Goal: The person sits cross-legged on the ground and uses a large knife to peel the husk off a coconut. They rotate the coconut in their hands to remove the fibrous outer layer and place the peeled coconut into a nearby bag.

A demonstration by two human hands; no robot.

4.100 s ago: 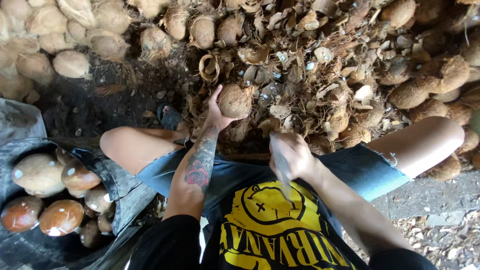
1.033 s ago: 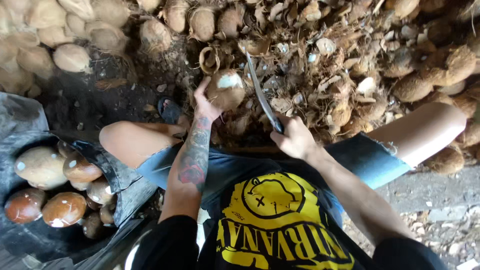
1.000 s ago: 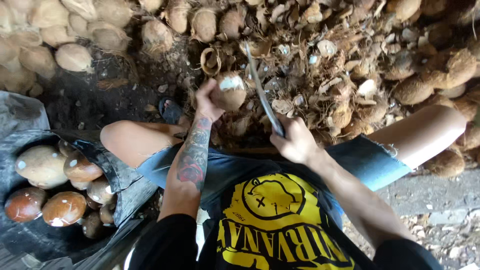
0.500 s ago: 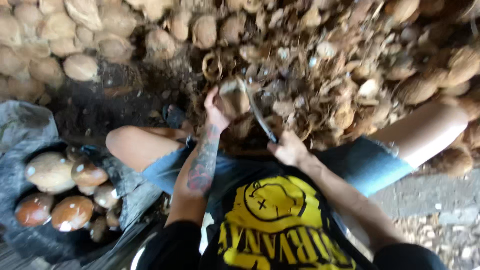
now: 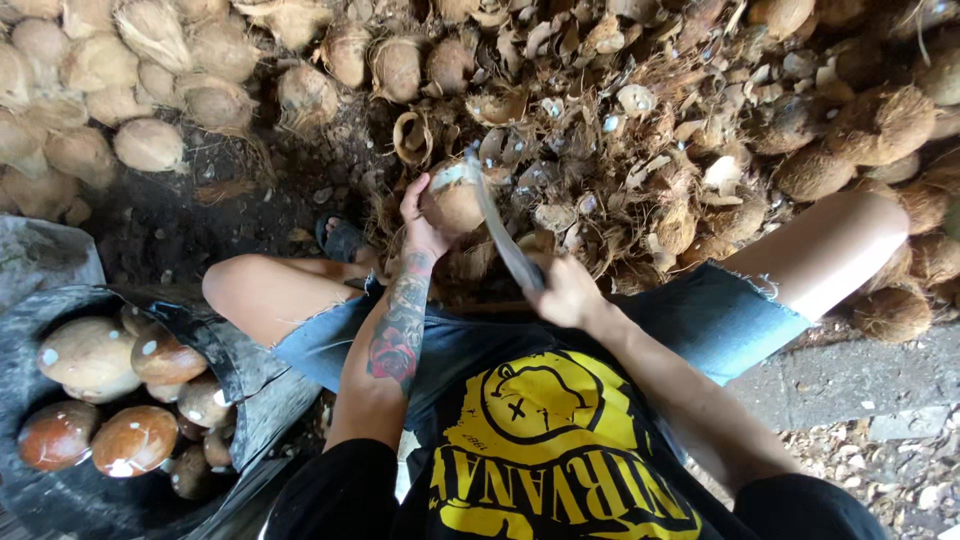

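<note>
While the left hand [image 5: 420, 215] cups a brown coconut [image 5: 452, 203] from its left side, fingers wrapped over the shell and holding it out in front of the knees, the right hand [image 5: 565, 292] is closed around the handle of a long blade [image 5: 498, 225] whose edge meets the nut near its pale, chipped top. To do this chipping well, it seems wise to keep the holding fingers low and behind the shell, well away from the line of the blade, to strike with short, shallow, glancing cuts away from the palm, and to turn the nut a little between cuts so that the shell comes off evenly. A black tub [image 5: 75, 490] of smooth, peeled nuts sits by the left thigh, and a heap of husks [image 5: 640, 130] lies beyond the knees. The handle is hidden inside the fist, the blade is blurred, and how deep the edge sits in the shell cannot be made out; the far side of the nut is out of sight.
</note>
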